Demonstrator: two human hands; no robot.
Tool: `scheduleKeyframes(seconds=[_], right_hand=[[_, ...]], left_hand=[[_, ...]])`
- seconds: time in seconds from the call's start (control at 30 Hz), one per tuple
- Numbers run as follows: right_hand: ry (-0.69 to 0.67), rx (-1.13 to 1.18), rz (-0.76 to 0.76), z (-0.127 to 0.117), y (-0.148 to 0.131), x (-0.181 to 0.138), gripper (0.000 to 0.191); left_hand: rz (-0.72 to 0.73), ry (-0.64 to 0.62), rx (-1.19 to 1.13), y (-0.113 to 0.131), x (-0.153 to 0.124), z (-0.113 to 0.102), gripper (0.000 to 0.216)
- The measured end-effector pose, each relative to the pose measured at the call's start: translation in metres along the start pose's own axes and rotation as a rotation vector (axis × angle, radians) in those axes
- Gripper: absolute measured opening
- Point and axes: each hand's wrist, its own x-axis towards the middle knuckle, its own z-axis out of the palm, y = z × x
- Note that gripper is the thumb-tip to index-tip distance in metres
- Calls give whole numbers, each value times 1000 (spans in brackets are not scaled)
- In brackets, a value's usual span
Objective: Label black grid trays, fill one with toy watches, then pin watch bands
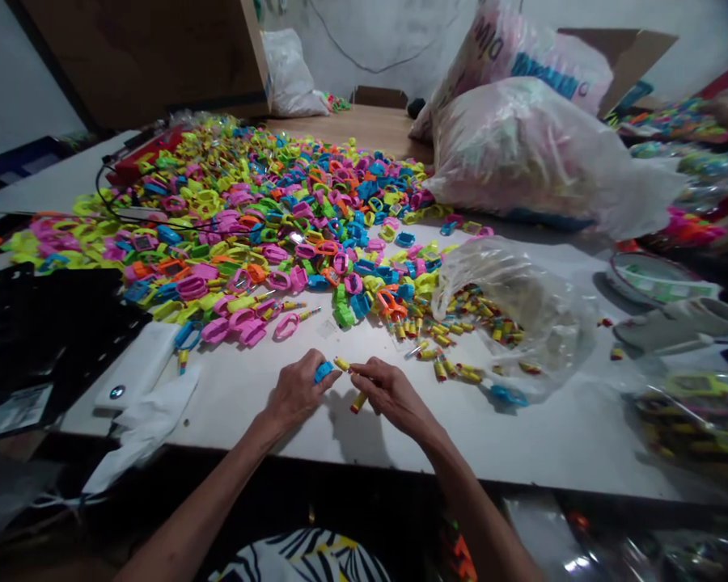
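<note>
My left hand (292, 394) is closed around a blue plastic toy watch (323, 372). In my right hand (394, 394), the fingertips pinch a small yellow tube (342, 364) with a red end, close beside the watch. A second yellow tube (357, 402) sticks out below the same fingers. Both hands are just above the white table (437, 436). Beyond them lies a big heap of toy watches (303, 202) in pink, blue, yellow, green and orange. Loose yellow tubes (440, 368) spill from a see-through plastic bag (552, 315) to the right.
Large stuffed white bags (522, 153) stand at the back right, and a cardboard box (158, 56) at the back left. A black tray-like thing (36, 339) and a white box (137, 364) lie on the left. At the right are a round basket (655, 275) and a grey-white cup-like thing (679, 323).
</note>
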Motion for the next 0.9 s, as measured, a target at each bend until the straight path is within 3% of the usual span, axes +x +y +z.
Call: scheduleKeyframes(seconds=[0.3, 0.6, 0.9], right_hand=[[-75, -10, -4, -6, -4, -4, 36], [-193, -149, -70, -16, -4, 0, 34], [-576, 151, 227, -29, 11, 6, 39]], left_hand=[[184, -173, 341, -2, 1, -3, 13], [323, -223, 384, -12, 0, -2, 22], [638, -488, 588, -12, -5, -4, 17]])
